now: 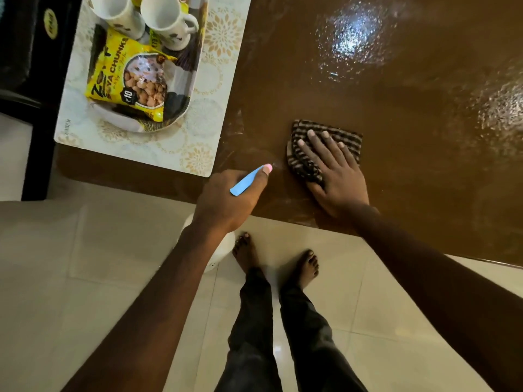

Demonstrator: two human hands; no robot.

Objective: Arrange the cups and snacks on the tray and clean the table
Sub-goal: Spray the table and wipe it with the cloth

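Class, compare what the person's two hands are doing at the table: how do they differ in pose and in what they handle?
The left hand is curled around a spray bottle's blue trigger; the right hand lies flat with fingers spread.
The left hand hovers at the table edge; the right presses a striped cloth onto the tabletop.
Both work on the same brown table.

1. The brown worktop lies bare to the right of and beyond the striped cloth.
2. The loaded tray on its placemat blocks the left end.
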